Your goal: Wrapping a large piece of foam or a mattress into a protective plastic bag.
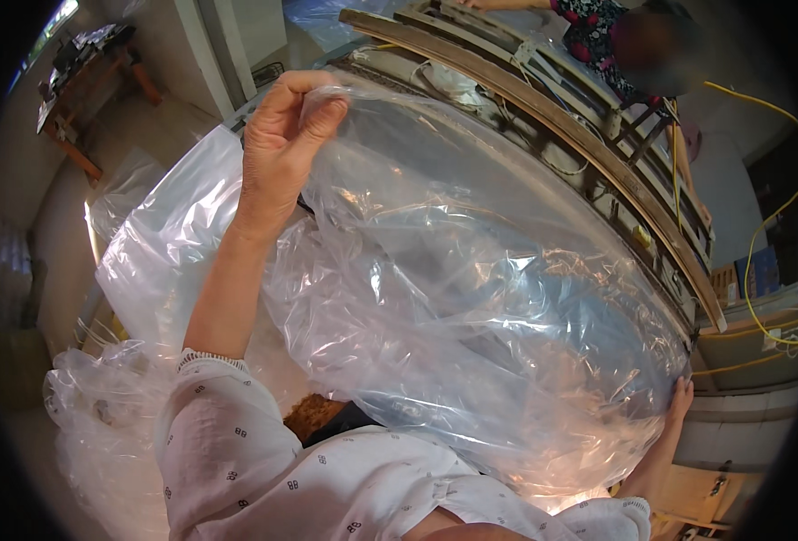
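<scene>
My left hand (283, 135) is raised at the far left corner of a large clear plastic sheet (471, 334). Its thumb and fingers are closed on the sheet's edge. The plastic spreads in loose, shiny folds across my front, almost to my shirt. Over at the far right, my right hand (680, 401) grips the same sheet's right-hand edge; its fingertips show, while part of the hand is hidden by the film. Between the two hands the far edge of the sheet runs taut alongside a long wooden-railed bench (543, 95).
Another person (597, 41) in a patterned top is across the bench, arms reaching toward it. A yellow cord (748, 261) hangs at the right. More plastic film (169, 234) lies left of my arm, with a crumpled heap (101, 415) nearer. A wooden table (83, 99) stands far left.
</scene>
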Available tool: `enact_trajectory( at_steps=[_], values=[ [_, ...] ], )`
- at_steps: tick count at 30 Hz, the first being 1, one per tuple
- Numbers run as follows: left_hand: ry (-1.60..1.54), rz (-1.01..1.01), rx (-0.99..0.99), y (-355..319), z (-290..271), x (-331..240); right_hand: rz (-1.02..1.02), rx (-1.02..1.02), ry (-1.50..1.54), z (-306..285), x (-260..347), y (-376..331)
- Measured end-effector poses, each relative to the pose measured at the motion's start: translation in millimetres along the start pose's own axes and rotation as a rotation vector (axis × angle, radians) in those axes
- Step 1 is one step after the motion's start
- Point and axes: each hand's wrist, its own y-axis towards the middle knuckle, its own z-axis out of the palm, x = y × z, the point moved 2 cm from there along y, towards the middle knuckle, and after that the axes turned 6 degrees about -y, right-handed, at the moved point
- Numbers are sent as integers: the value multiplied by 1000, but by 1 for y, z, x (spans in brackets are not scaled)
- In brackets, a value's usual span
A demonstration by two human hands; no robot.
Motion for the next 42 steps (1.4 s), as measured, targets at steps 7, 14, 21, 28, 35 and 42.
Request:
enact_trajectory(
  at_steps=[7,14,21,28,35,42],
  values=[
    [50,-56,10,1,11,-16,29,-48,5,3,15,-17],
    [260,-304,-247,36,-21,11,-30,-131,-122,-3,38,-25],
    [978,-243,-335,161,-222,59,-163,496,357,57,209,-101],
    [790,-159,601,90,75,85,-167,532,505,47,220,-146],
    [433,360,1015,-115,381,29,-368,517,475,31,223,-154],
    [117,-382,780,-148,344,43,-430,285,-414,-19,117,-147]
  ],
)
